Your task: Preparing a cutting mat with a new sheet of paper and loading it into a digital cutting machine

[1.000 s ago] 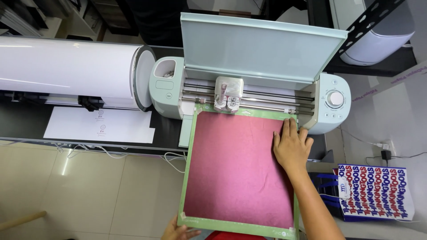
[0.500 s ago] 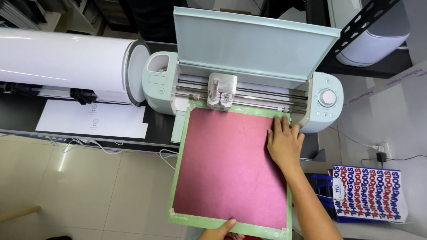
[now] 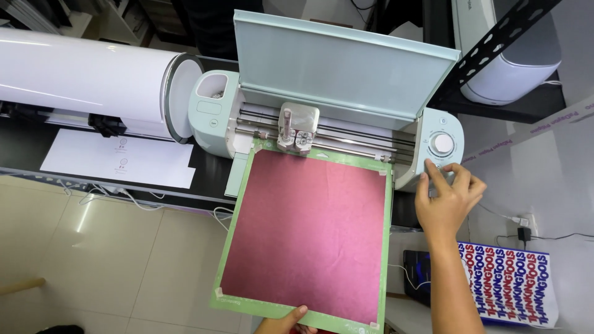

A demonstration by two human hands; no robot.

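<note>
A pale mint cutting machine (image 3: 322, 117) stands with its lid raised. A green cutting mat (image 3: 388, 247) carrying a dark pink sheet (image 3: 306, 229) sticks out of its front, its far edge under the roller bar and grey blade carriage (image 3: 297, 128). My right hand (image 3: 447, 199) hovers at the machine's right end, fingers spread, fingertips by the buttons just below the round white dial (image 3: 443, 144). My left hand (image 3: 286, 323) holds the mat's near edge from below; only its fingers show at the bottom of the view.
A big white roll (image 3: 80, 74) lies on a machine at left, with white paper (image 3: 117, 159) on the black desk below. A white device (image 3: 507, 68) sits on a black shelf at right. A patterned box (image 3: 507, 281) and cables lie at lower right.
My right hand has left the mat's right edge and moved right to the machine's button panel. My left hand has shifted right along the mat's near edge. The view has drifted left.
</note>
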